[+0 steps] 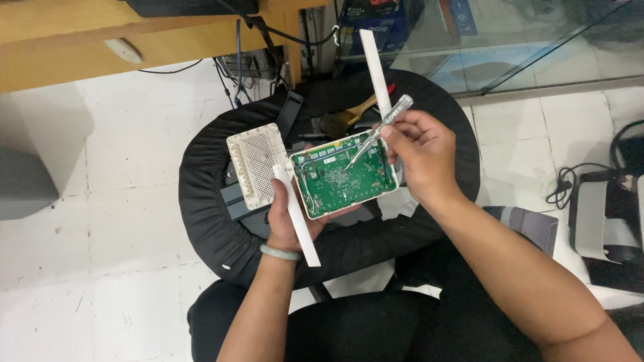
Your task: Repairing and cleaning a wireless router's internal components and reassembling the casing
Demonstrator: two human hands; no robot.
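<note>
The router (345, 175) sits at the frame centre, held from below by the left hand (287, 221). Its white cover (255, 164) is already off, the green board exposed. The right hand (419, 154) fingers grip a clear screwdriver (379, 131), tip on the board; judging so, screws remain.

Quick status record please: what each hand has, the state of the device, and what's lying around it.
left hand: grips the opened white router from below, pale bangle on the wrist
right hand: holds a clear-handled screwdriver, tip on the board
router: cover swung off to the left, green circuit board exposed, two white antennas attached
surface: round black cushion
nearby: a brush behind the router
floor: white tiles
</note>
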